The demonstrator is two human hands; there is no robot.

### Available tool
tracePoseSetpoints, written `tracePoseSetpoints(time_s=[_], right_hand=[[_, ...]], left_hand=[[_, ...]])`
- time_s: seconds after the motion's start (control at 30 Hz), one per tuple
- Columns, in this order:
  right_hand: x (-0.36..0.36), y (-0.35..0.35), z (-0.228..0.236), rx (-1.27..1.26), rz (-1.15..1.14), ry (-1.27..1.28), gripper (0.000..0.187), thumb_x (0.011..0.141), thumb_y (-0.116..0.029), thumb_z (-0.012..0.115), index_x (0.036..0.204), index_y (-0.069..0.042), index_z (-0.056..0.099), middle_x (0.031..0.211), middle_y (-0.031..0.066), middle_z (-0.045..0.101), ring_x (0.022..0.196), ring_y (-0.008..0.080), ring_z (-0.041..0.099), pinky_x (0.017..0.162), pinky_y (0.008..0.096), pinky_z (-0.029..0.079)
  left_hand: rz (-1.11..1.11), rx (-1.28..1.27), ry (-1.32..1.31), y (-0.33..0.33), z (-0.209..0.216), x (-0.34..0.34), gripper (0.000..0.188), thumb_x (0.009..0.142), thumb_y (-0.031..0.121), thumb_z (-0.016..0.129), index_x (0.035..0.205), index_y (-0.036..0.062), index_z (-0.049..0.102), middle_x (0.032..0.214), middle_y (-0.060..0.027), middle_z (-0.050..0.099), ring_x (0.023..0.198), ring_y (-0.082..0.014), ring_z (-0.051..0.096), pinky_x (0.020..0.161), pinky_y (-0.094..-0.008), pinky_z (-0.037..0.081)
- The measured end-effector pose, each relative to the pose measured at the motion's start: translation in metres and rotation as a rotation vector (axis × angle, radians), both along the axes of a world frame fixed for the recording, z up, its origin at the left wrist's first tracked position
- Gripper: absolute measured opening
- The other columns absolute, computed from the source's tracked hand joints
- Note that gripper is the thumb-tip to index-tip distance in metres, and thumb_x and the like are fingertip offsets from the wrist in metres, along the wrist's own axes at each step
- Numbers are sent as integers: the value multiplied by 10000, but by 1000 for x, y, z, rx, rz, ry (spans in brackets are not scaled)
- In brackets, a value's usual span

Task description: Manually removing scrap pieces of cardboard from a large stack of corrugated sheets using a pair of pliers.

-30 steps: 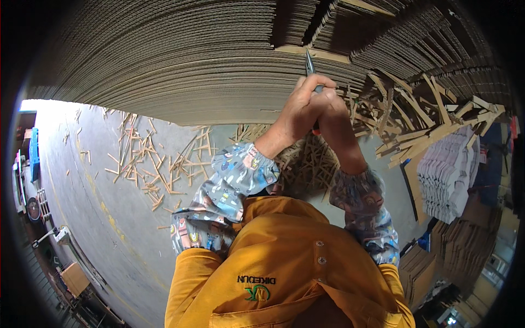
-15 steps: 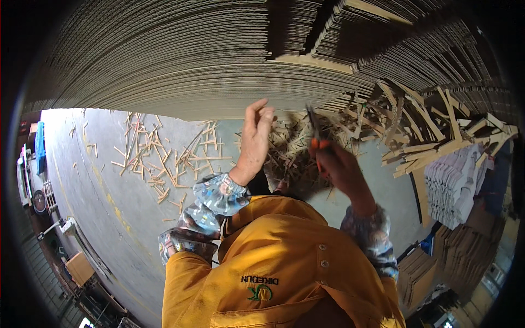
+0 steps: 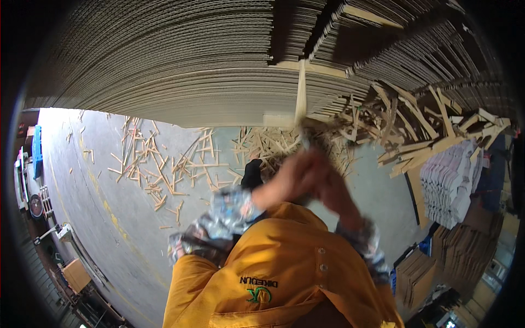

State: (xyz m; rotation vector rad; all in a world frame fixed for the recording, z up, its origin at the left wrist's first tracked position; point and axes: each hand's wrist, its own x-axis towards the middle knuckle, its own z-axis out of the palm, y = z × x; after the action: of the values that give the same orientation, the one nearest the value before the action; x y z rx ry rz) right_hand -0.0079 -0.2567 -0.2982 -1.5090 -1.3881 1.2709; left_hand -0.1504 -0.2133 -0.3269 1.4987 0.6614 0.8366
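Both my hands are smeared by motion and meet in front of my chest. My right hand (image 3: 332, 188) is closed on a hand tool (image 3: 304, 138) whose blurred metal head points toward the stack; its orange handle is now hidden. My left hand (image 3: 292, 177) presses against the right one, its fingers curled in at the tool's handle. Just beyond the tool's head, a narrow pale cardboard strip (image 3: 301, 93) hangs down the face of a large stack of corrugated cardboard sheets (image 3: 180, 71). The strip's lower end is blurred beside the tool.
Cardboard offcuts (image 3: 279, 143) pile below the stack, with more scraps (image 3: 156, 158) strewn over the grey floor (image 3: 126, 191). Longer offcuts (image 3: 421, 147) lie heaped at right, above a pile of pale printed sheets (image 3: 451, 175). Brown cardboard stacks (image 3: 415, 276) stand lower right.
My left hand, raised and open before, has come down and right to meet my right hand. The tool has drawn back slightly toward me. A pale strip now sticks out from the stack.
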Motion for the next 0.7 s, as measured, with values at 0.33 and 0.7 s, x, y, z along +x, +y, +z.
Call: tracePoseSetpoints(time_s=[0.33,0.7], right_hand=[[19,22,9,-132,4,-64,154,909,-172,551,904,-24,591,736,66,576,634,160,523,604,330,435],[-11,108,36,-9,7,52,317,906,-273,463,791,3,567,596,54,548,484,111,506,445,266,387]], left_hand=[[403,-321,-84,26,16,-30,440,977,191,479,1369,57,330,1104,-92,571,961,-162,562,828,-288,458],[329,37,-115,77,32,5,414,931,162,542,1316,50,442,1160,-152,500,1045,-237,518,926,-329,417]])
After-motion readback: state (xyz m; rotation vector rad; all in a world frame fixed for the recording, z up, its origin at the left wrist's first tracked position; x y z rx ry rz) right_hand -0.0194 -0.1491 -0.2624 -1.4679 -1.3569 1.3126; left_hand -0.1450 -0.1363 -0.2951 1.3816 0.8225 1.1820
